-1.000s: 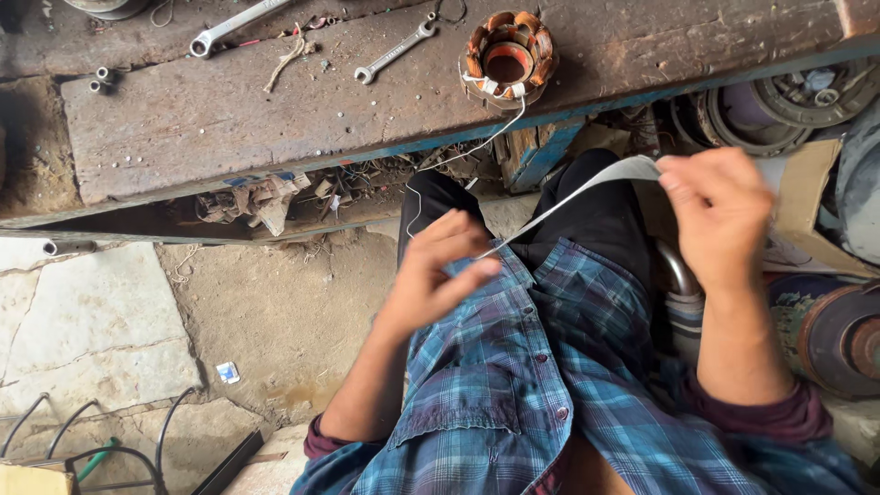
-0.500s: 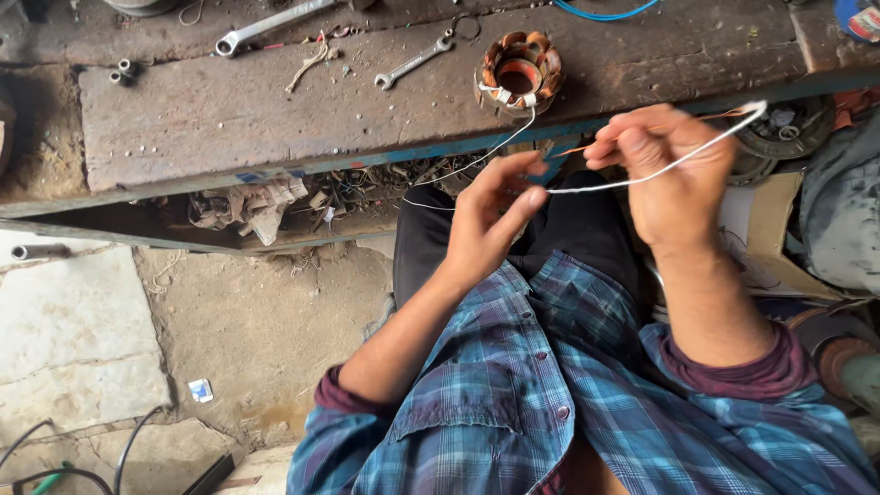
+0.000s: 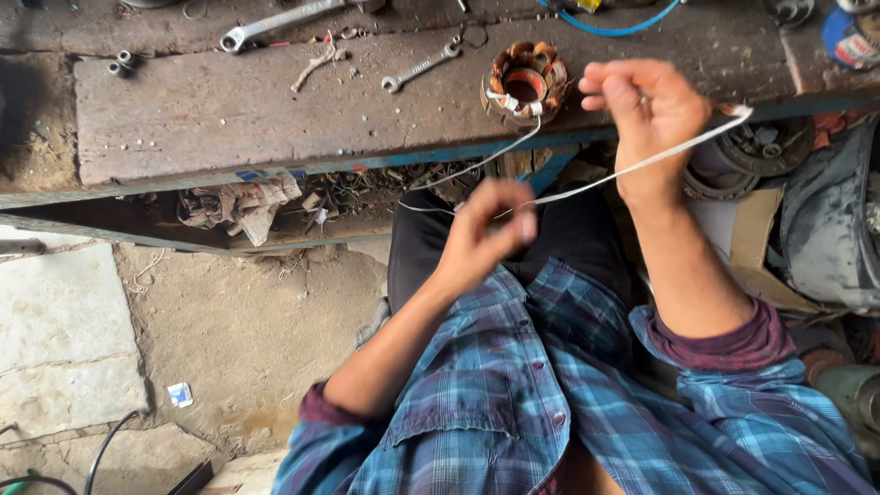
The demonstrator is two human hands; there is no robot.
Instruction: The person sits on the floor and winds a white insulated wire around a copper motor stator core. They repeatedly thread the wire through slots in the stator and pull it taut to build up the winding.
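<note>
White tape (image 3: 642, 163), a thin flat strip, runs taut between the two hands in front of the workbench (image 3: 229, 128). The left hand (image 3: 486, 234) pinches one end between thumb and fingertips, low and close to the lap, over the dark trousers. The right hand (image 3: 646, 115) is raised higher, at the bench edge, its fingers curled and clenched around the strip, which loops past the wrist and sticks out to the right of it. A second thin white strand leads from near the left hand up to the stator (image 3: 525, 84), a ring of copper windings with a rusty core that sits on the bench just left of the right hand; the strand seems tied around its windings.

Both arms wear a blue plaid shirt with the sleeves pushed up over a maroon under-layer. On the worn wooden bench top lie a small open-ended spanner (image 3: 422, 66) near the stator, a larger spanner (image 3: 275, 23) toward the far edge, and two small nuts (image 3: 121, 62) at the left end. A blue cable (image 3: 614, 27) curves along the far side. Crumpled rags (image 3: 238, 202) and scrap sit on the shelf beneath the bench, and round motor parts (image 3: 747, 156) are stacked at the right.
</note>
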